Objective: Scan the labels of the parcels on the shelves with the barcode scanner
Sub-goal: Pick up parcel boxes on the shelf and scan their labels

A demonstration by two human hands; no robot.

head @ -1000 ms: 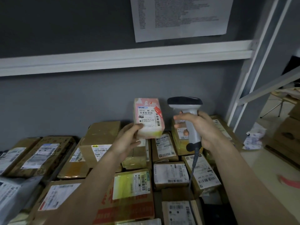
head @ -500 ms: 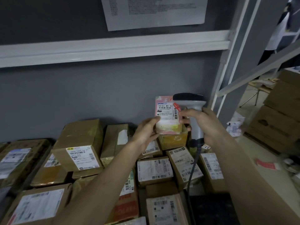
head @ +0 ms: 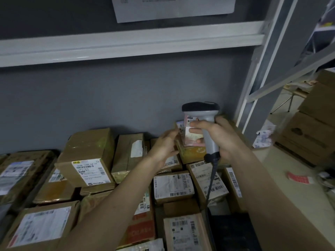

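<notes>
A small pink parcel (head: 193,137) with a white label stands on a yellowish box (head: 192,154) at the back right of the shelf, by the grey wall. My left hand (head: 165,145) grips the parcel's left edge, thumb on top. My right hand (head: 220,134) grips the handle of the grey barcode scanner (head: 200,108), which stands upright right in front of the pink parcel and hides part of its label. The scanner's black cable (head: 211,178) hangs down over the boxes. Several brown labelled parcels, such as a tall box (head: 87,160), cover the shelf.
A white shelf rail (head: 126,42) runs overhead, with a printed sheet (head: 172,6) on the wall above it. A grey upright post (head: 268,57) stands to the right. Beyond it are stacked cartons (head: 313,124) and a red slip (head: 299,177) on the floor.
My left hand has carried the pink parcel right and down onto the yellowish box at the back. The scanner came across in front of it, and my view turned right.
</notes>
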